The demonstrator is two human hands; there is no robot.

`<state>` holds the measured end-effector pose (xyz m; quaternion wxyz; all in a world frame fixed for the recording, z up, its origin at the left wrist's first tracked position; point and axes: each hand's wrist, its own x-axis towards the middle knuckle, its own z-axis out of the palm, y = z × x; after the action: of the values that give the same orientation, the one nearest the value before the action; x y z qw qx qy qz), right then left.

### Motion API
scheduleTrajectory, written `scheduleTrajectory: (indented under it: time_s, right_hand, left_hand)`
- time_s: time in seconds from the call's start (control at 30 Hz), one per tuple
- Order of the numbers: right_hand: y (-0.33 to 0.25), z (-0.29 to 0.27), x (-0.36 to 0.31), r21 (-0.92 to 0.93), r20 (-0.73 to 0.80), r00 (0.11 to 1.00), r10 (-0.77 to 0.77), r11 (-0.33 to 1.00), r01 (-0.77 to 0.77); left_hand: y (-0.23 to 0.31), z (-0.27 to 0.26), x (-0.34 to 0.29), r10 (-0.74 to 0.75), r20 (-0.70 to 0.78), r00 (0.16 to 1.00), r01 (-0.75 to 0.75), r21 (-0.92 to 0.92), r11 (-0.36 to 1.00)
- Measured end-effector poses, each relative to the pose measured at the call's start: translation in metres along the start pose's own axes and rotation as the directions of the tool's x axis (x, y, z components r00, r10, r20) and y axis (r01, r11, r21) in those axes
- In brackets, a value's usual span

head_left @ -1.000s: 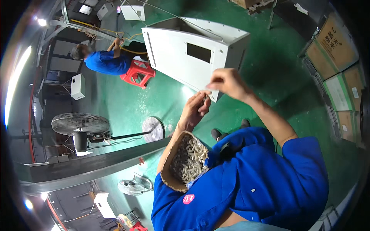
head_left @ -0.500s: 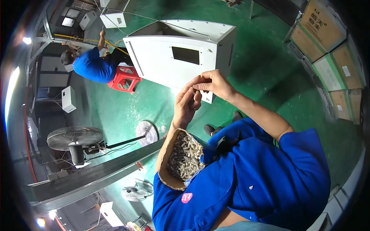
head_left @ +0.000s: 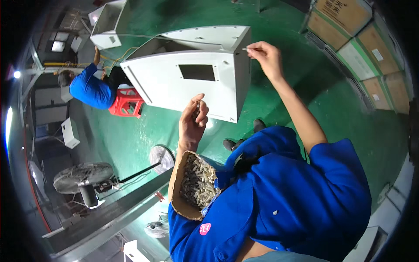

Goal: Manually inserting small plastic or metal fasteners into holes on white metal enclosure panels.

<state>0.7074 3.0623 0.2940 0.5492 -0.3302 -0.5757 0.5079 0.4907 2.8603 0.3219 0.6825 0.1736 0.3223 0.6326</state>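
My right hand (head_left: 267, 60) is raised at the top right corner of a white cabinet shell (head_left: 161, 81). Its thumb and fingertips pinch a small pale plug (head_left: 245, 49), whose end points at that corner; I cannot tell whether it touches. My left hand (head_left: 192, 124), its fingers curled, is in front of the cabinet's lower side. Something small and dark shows between those fingers, too small to name. Against my left forearm rests an open cardboard box (head_left: 176, 198) of many small pale plugs (head_left: 198, 183).
At the left, a person in blue (head_left: 92, 87) sits on a red stool (head_left: 126, 102). A standing fan (head_left: 83, 174) and a metal beam (head_left: 109, 214) lie to my lower left. Cartons (head_left: 364, 52) are stacked at the right. Another white cabinet (head_left: 109, 26) stands farther back.
My hands have come apart. The right has moved up and right to the cabinet's corner with the pale plug; the left has dropped a little down and left. The whole view has shifted somewhat.
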Motion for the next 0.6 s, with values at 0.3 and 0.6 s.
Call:
scheduleTrajectory:
  time_s: [0.3, 0.6]
  right_hand:
    - [0.004, -0.011, -0.003, -0.109, 0.074, 0.997, -0.023, 0.994, 0.031]
    - [-0.009, -0.019, -0.005, -0.233, 0.143, 0.977, -0.156, 0.955, 0.186]
  left_hand:
    - [0.005, 0.016, -0.004, -0.053, -0.081, 0.995, 0.062, 0.106, 0.992]
    - [0.006, 0.019, -0.005, -0.043, -0.065, 0.997, 0.049, 0.09, 0.995]
